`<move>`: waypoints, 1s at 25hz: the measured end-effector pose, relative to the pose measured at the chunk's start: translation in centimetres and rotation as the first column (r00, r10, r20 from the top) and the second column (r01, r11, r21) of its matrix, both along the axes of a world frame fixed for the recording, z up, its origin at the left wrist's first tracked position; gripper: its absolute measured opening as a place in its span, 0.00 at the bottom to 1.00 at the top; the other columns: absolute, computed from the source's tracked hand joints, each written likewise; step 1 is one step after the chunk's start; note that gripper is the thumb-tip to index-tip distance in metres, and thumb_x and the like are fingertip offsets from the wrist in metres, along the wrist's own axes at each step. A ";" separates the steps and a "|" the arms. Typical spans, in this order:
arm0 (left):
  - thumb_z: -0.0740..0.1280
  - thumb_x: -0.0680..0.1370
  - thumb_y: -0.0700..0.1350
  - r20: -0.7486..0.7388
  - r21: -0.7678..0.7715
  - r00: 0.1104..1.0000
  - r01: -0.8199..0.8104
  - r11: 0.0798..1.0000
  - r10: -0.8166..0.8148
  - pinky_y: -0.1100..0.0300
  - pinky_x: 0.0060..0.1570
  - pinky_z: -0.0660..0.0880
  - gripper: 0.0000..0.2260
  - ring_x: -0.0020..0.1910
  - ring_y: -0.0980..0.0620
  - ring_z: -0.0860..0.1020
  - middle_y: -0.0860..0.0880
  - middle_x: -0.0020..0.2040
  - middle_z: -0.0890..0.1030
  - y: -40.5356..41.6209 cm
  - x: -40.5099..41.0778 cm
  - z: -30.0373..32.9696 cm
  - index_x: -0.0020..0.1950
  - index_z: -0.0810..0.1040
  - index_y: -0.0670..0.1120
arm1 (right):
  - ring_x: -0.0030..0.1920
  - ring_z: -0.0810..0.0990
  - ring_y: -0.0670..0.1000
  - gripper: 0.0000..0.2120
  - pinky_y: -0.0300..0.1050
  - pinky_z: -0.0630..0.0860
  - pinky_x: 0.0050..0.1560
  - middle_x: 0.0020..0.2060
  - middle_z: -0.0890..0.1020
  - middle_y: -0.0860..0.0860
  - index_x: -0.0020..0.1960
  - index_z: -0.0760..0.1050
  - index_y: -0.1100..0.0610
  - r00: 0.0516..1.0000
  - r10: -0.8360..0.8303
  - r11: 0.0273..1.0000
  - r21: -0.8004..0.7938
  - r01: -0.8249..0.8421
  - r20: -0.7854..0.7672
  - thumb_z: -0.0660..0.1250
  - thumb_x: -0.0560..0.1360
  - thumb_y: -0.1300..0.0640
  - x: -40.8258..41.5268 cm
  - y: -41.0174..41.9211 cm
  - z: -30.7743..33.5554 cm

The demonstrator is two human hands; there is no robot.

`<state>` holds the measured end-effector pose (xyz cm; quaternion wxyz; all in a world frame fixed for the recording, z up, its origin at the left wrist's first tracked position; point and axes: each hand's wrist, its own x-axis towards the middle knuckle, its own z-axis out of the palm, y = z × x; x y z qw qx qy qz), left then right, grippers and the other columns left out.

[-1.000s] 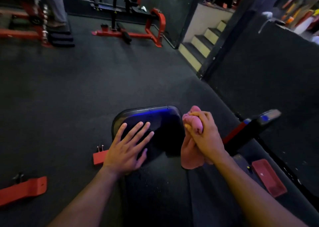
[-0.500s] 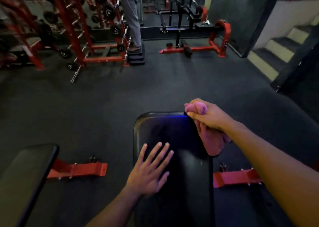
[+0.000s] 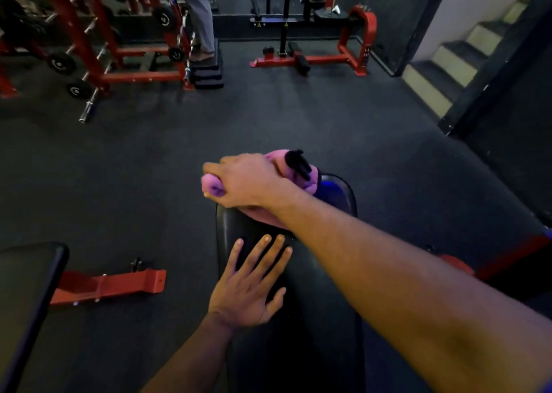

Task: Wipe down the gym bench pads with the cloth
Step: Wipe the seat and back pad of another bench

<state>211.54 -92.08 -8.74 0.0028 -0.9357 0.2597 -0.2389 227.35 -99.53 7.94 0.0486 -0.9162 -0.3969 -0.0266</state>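
Note:
A black padded gym bench pad [image 3: 316, 318] runs from the bottom of the view toward the middle. My right hand [image 3: 248, 180] grips a bunched pink cloth [image 3: 301, 177] at the pad's far end, reaching across to its far left corner. Cloth sticks out past both sides of the fist, and a small black tag shows on its upper right. My left hand [image 3: 251, 285] rests flat on the pad nearer to me, fingers straight and spread.
A second black pad [image 3: 27, 297] sits at the lower left, with a red steel foot [image 3: 110, 285] beside it. Red weight racks [image 3: 89, 43] with plates stand at the back left, a person's legs [image 3: 198, 13] nearby. Another red machine [image 3: 328, 55] and stairs [image 3: 448, 67] lie beyond.
My right hand has swept the cloth from the pad's far right corner across to its far left corner. My left hand stays flat on the pad.

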 end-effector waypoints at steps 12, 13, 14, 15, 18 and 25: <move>0.64 0.78 0.60 0.023 0.006 1.000 0.002 1.000 -0.002 0.33 0.79 0.56 0.35 0.83 0.45 0.59 0.46 0.84 0.60 0.0 0.1 -0.1 0.83 0.65 0.47 | 0.51 0.83 0.53 0.16 0.52 0.80 0.53 0.47 0.83 0.40 0.48 0.74 0.43 0.930 -0.325 0.915 0.192 0.355 -0.175 0.62 0.74 0.31 2.7 -16.8 -1.0; 0.64 0.78 0.60 0.021 0.005 1.000 0.004 1.000 -0.005 0.33 0.79 0.56 0.35 0.83 0.45 0.59 0.46 0.84 0.60 0.1 0.1 -0.1 0.83 0.65 0.47 | 0.52 0.83 0.55 0.15 0.51 0.79 0.52 0.47 0.83 0.41 0.49 0.74 0.42 0.945 -0.294 0.937 0.153 0.314 -0.142 0.62 0.75 0.32 3.0 -15.2 -0.9; 0.64 0.78 0.60 0.020 0.010 1.000 0.004 1.000 -0.004 0.33 0.79 0.55 0.35 0.83 0.45 0.59 0.46 0.84 0.60 0.0 0.0 -0.2 0.83 0.65 0.47 | 0.53 0.82 0.56 0.15 0.51 0.78 0.50 0.49 0.84 0.43 0.52 0.74 0.42 0.963 -0.247 0.958 0.119 0.259 -0.109 0.61 0.75 0.32 3.1 -13.1 -0.7; 0.63 0.78 0.60 0.020 0.019 1.000 -0.001 1.000 0.001 0.34 0.79 0.55 0.35 0.83 0.46 0.59 0.46 0.84 0.60 0.1 -0.1 -0.1 0.83 0.65 0.47 | 0.53 0.82 0.57 0.17 0.51 0.78 0.50 0.51 0.83 0.45 0.54 0.74 0.43 0.981 -0.182 0.976 0.108 0.189 -0.070 0.60 0.75 0.33 3.1 -10.6 -0.7; 0.63 0.79 0.60 0.015 0.037 1.000 -0.019 0.999 0.018 0.34 0.80 0.52 0.35 0.84 0.46 0.58 0.46 0.84 0.60 0.1 0.0 -0.2 0.83 0.64 0.48 | 0.53 0.83 0.57 0.18 0.50 0.75 0.47 0.50 0.81 0.48 0.55 0.74 0.44 0.999 -0.002 0.996 0.085 -0.003 0.053 0.60 0.77 0.33 1.4 -3.1 -1.1; 0.64 0.78 0.59 0.030 0.030 1.000 0.001 1.000 -0.002 0.34 0.79 0.54 0.35 0.83 0.45 0.59 0.46 0.84 0.60 0.0 0.0 -0.3 0.83 0.65 0.48 | 0.53 0.83 0.57 0.15 0.48 0.72 0.46 0.52 0.82 0.48 0.57 0.75 0.44 0.988 -0.003 0.996 0.090 -0.011 0.151 0.62 0.76 0.37 0.3 -2.5 -1.4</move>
